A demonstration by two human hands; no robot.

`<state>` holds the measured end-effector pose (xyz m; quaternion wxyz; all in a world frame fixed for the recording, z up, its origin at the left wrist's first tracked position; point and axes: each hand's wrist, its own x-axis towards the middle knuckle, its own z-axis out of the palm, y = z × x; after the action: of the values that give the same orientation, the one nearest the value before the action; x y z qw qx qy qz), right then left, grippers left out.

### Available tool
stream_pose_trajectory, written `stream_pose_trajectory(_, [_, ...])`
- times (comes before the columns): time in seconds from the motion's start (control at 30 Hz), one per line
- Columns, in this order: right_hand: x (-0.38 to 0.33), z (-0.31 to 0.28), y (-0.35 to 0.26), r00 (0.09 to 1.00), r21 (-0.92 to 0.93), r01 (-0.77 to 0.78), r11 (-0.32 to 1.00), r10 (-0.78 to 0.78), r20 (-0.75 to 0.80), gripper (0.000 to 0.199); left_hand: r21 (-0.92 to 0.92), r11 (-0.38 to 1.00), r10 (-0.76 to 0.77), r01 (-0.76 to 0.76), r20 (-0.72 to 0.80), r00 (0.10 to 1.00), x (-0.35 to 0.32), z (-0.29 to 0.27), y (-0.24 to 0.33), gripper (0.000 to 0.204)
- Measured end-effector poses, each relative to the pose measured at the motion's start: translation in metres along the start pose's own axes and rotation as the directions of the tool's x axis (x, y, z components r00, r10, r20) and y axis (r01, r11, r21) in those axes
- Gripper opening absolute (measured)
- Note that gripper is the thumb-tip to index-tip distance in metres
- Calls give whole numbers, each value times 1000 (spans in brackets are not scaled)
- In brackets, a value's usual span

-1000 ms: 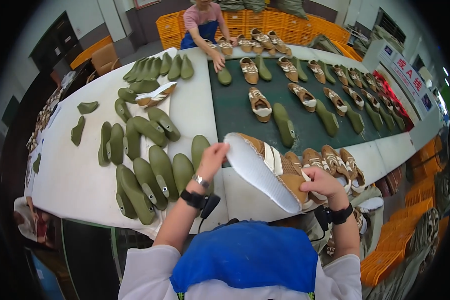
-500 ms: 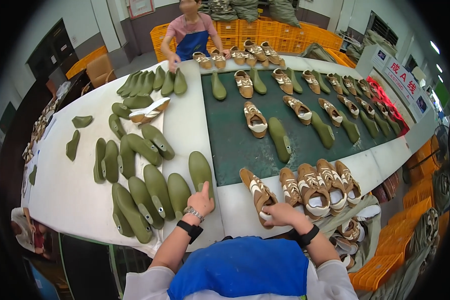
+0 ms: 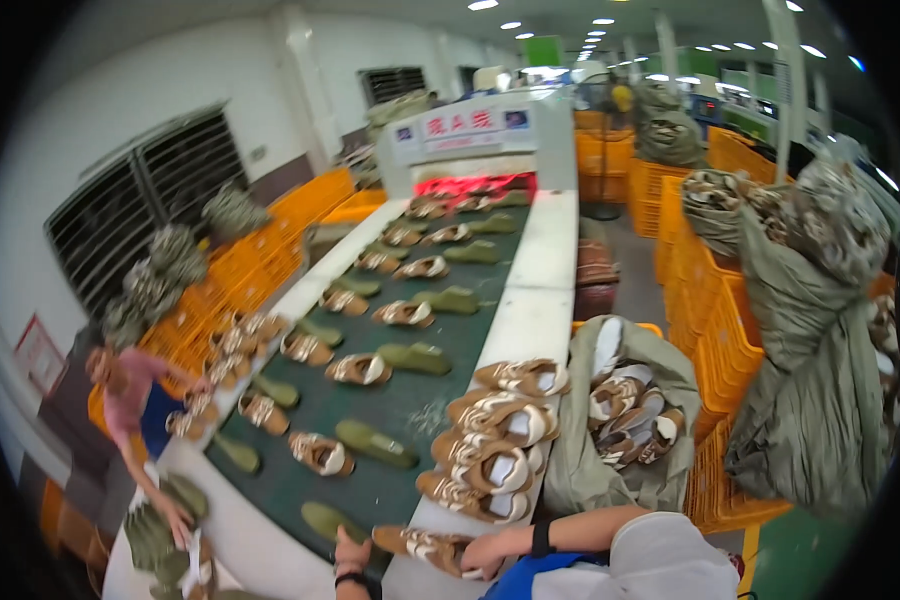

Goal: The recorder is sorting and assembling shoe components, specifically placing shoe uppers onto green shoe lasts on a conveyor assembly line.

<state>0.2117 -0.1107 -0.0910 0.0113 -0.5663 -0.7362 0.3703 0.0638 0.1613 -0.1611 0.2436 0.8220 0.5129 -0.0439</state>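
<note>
First, far left: a co-worker [image 3: 145,385] in a pink top and blue apron reaches down with a hand [image 3: 177,525] to a cluster of smooth, olive-green shoe lasts [image 3: 148,535] on the white worktop [image 3: 260,540]; its grip is unclear.
Belt: a flat, dark-green belt [image 3: 295,490] bears brown-and-white sneakers and olive-green lasts in rows.
Nearest last: a smooth, olive-green, foot-shaped last [image 3: 326,519] lies at the belt's near end; it looks hard, rigid and perhaps slick, so its narrower end seems the surer hold.
Left hand: the person's left hand [image 3: 351,550] is at that last's near end; blur hides whether the fingers clamp it or merely rest there.
Nearest shoe: a brown, white-striped lace-up sneaker [image 3: 420,544] lies across the white border, toe toward the belt; it looks light, with a soft upper liable to crumple, so the heel collar seems the better place to grasp.
Right hand: the person's right hand [image 3: 486,552] is clamped on the sneaker's heel end, by its opening.
Shoe row: similar sneakers [image 3: 490,465] lie side by side just beyond.
Sack: right of them, a grey-green cloth sack [image 3: 580,455] gapes around more shoes [image 3: 630,415].
</note>
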Motion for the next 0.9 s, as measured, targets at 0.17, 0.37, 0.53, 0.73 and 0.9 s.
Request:
stream_pose_trajectory(0.17, [-5,-13,4,994,177,98,979,-86,-74,31,-290,940,215,-181,90,973,-53,-17,15,66])
stream_pose_trajectory(0.37, [-13,-54,-35,905,262,260,929,-140,-402,27,-956,224,393,188,265,881,-159,-26,32,60])
stream_pose_trajectory(0.53, [-5,-63,-76,887,22,349,937,-323,-331,36,-992,-4,559,128,104,823,-152,-20,32,48])
stream_pose_trajectory(0.73, [-8,-61,-86,917,2,158,987,-146,-371,55,-991,94,437,-100,-49,898,-181,-44,62,47])
stream_pose_trajectory(0.9, [-9,-55,-91,903,-34,199,979,-196,-383,53,-999,7,468,-54,-44,883,-174,-33,38,48])
